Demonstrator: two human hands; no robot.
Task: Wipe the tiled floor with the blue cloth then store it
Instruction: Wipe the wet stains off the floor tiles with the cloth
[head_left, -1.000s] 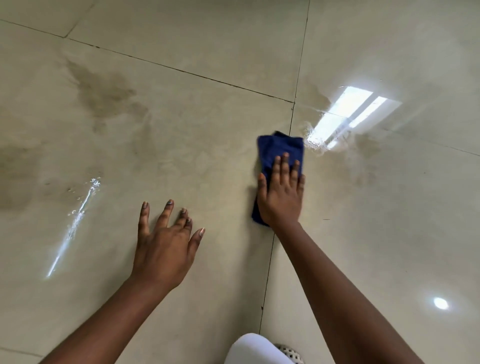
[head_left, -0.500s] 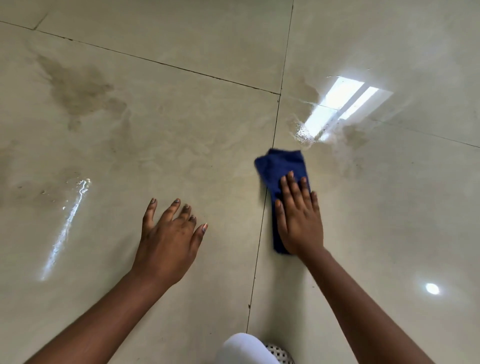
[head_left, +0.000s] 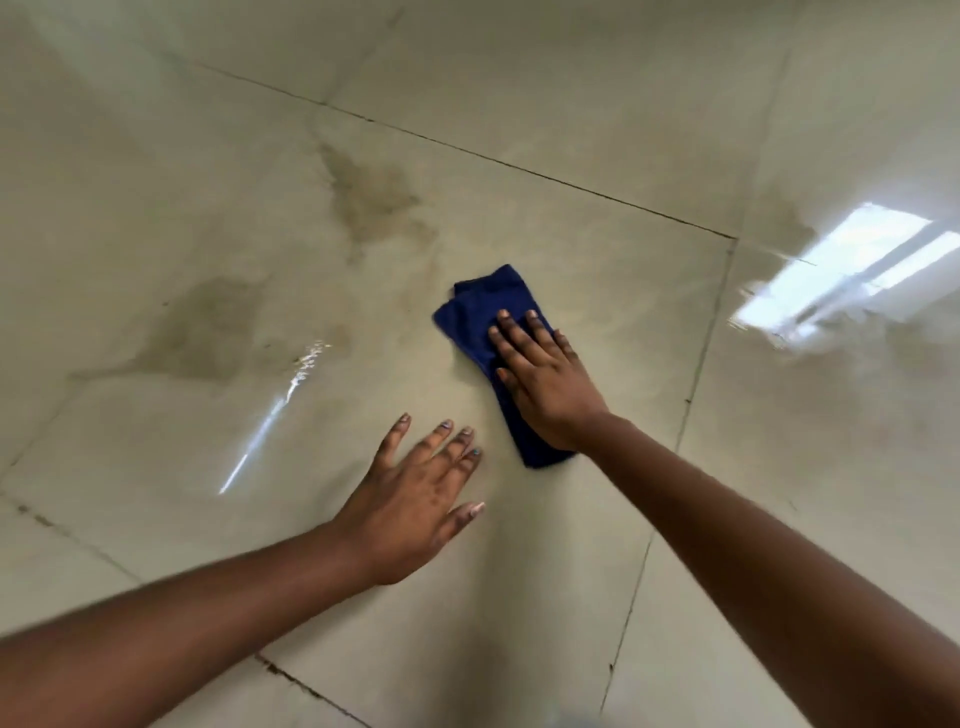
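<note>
A folded dark blue cloth (head_left: 480, 312) lies flat on the glossy beige tiled floor (head_left: 571, 260) near the middle of the view. My right hand (head_left: 543, 382) presses down on the cloth with straight fingers and covers its middle part. My left hand (head_left: 415, 501) rests flat on the bare tile just left of the cloth's near end, fingers spread, holding nothing.
Dull brownish stains (head_left: 371, 200) mark the tile beyond and to the left of the cloth, with another patch (head_left: 208, 332) further left. Dark grout lines cross the floor. A bright window reflection (head_left: 852, 265) shines at the right.
My right hand has slid the cloth leftward across the vertical grout line onto the left tile. The view has swung right and blurred; the left hand stays planted.
</note>
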